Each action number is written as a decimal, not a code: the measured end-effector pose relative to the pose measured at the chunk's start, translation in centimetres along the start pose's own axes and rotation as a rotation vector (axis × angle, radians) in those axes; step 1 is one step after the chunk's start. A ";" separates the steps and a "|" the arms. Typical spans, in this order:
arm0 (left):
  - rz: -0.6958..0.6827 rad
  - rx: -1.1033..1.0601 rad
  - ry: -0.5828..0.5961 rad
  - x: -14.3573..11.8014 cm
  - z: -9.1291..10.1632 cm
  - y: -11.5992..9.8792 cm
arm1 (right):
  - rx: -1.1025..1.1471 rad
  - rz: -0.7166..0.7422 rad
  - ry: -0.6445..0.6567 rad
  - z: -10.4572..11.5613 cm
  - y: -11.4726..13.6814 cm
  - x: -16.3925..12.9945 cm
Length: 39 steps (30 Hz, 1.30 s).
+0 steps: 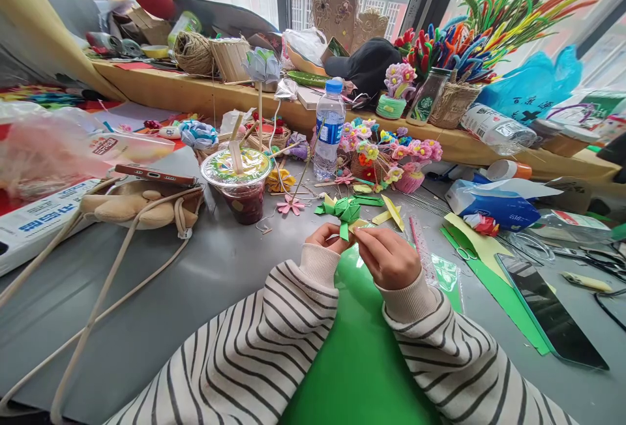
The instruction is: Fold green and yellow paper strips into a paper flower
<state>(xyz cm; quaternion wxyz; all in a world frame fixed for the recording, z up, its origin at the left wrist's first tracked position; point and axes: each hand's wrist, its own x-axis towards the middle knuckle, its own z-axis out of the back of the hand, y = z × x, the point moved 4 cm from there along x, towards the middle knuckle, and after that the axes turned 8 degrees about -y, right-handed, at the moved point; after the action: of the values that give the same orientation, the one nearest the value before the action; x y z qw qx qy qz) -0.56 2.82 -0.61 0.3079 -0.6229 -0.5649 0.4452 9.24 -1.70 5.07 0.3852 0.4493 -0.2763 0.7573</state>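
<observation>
My left hand (325, 236) and my right hand (388, 257) meet at the middle of the grey table, both in striped sleeves. Together they pinch a green folded paper piece (344, 211) with yellowish strips poking out at the fingertips. A green paper sheet (362, 340) lies under my wrists. Loose yellow and green paper strips (388, 211) lie just beyond my hands.
A sealed drink cup (239, 180) and a water bottle (328, 128) stand beyond my hands. Paper flower baskets (391, 158), a phone (548, 311) on green paper at right, scissors (591, 255), a bag with cords (141, 206) at left, pipe cleaners (489, 21) on the sill.
</observation>
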 end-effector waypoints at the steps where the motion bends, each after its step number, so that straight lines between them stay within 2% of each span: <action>1: 0.003 -0.008 0.003 0.0 0.0 0.0 | -0.002 0.007 0.008 0.0 0.0 0.0; 11: 0.015 -0.019 0.031 0.1 -0.2 0.1 | 0.000 -0.026 -0.043 0.2 -0.1 0.2; 17: 0.019 0.015 0.032 0.2 0.1 0.3 | 0.108 -0.047 0.042 0.1 -1.2 0.7; 23: 0.025 0.065 0.059 0.1 -0.4 0.3 | 0.327 -0.140 0.272 -0.2 -3.0 1.5; 31: 0.111 0.042 0.047 -0.1 -0.6 0.3 | 0.512 -0.277 0.416 -0.8 -4.0 1.5; 35: 0.107 -0.027 0.065 0.3 -0.4 0.4 | 0.498 -0.330 0.412 -1.0 -3.8 1.1; 39: 0.163 -0.090 0.054 0.3 -0.4 0.5 | 0.418 -0.317 0.326 -0.9 -3.7 1.0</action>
<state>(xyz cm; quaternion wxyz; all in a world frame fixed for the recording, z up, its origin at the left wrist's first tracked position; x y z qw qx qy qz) 0.01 3.09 -1.00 0.2575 -0.6917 -0.5232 0.4261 11.67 1.34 5.82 0.4371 0.4290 0.0247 0.7902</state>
